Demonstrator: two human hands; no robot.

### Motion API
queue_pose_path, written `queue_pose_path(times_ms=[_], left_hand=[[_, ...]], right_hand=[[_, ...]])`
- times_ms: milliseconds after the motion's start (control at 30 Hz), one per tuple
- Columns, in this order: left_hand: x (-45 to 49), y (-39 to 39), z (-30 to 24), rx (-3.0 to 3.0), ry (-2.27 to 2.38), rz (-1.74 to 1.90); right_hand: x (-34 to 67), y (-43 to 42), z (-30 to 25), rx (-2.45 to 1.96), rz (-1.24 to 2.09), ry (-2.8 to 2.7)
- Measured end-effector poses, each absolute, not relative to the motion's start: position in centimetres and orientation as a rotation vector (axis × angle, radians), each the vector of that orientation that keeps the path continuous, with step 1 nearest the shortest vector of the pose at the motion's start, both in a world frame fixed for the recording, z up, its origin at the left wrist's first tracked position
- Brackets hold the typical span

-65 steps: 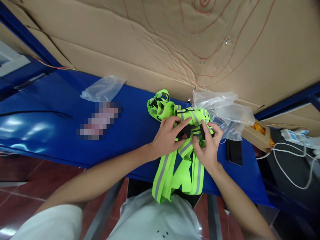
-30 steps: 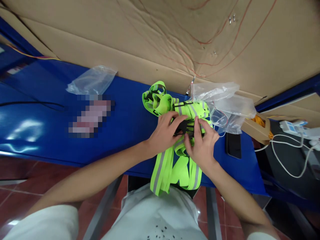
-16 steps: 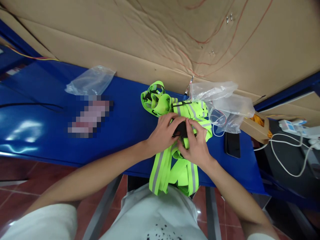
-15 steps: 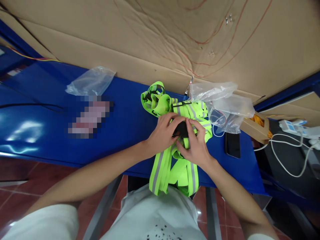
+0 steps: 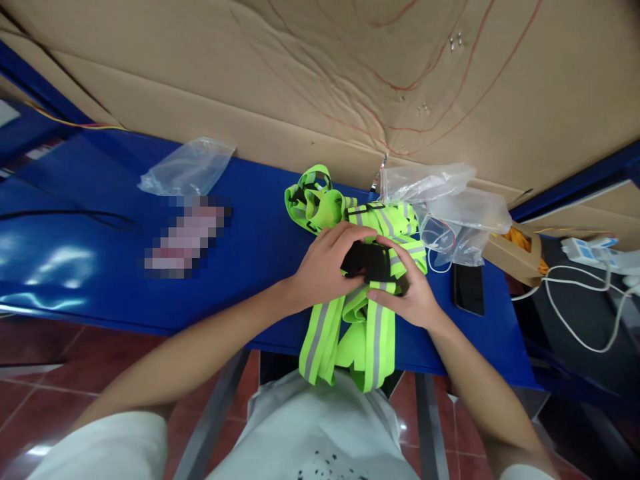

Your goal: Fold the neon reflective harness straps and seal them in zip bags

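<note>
A neon yellow-green reflective strap vest [image 5: 370,333] with grey stripes lies bunched on the blue table [image 5: 100,253], and its loops hang over the near edge. My left hand [image 5: 325,267] and my right hand [image 5: 407,290] are both closed around a black buckle [image 5: 367,260] in the middle of the straps. The left hand's fingers curl over the buckle from the left. From the right, my other hand pinches the buckle and the strap beside it.
A clear plastic bag [image 5: 187,167] lies at the far left of the table, and more clear bags [image 5: 450,207] lie right of the vest. A black phone [image 5: 467,288], a small cardboard box [image 5: 515,257] and white cables [image 5: 585,293] are at right. A cardboard wall [image 5: 320,73] stands behind.
My hands have drawn together over the black buckle. The right hand has dropped lower and turned, now gripping the strap beside the buckle. The hanging straps shifted slightly.
</note>
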State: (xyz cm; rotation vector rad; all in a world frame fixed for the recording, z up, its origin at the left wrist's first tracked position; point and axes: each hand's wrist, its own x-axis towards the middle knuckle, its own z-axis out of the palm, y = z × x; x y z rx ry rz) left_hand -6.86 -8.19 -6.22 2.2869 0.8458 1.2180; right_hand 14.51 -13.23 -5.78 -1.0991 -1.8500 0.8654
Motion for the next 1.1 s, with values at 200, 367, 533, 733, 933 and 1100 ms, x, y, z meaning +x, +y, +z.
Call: queue_pose_path(times_ms=[200,367,533,733,933,1100], left_hand=[[-7.6,-7.1,-5.4,2.009,0.434,1.113],[-7.6,-6.9,-5.4,1.546,0.320,1.102],[-7.1,-7.3,-5.5,0.966,0.460,0.877],[-6.7,-7.0,-5.6,0.924,0.632,0.711],[-6.3,-7.3,-5.7,0.996,0.710,0.888],[-6.3,-7.7,-5.1,1.141,0.614,0.804]], right_hand=[[14.9,-13.3,-4.5,-1.078,1.132,-1.558],[14.2,-12.3,-1.5,-0.954,1.319,-1.265],[13.3,-10.5,-0.7,-1.043,1.438,-1.174],[14.0,-9.7,-4.7,-1.316,1.348,-1.223],[14.1,-10.4,-4.1,-1.180,1.544,-1.134],[14.1,-10.4,-3.7,-1.027,1.539,-1.173]])
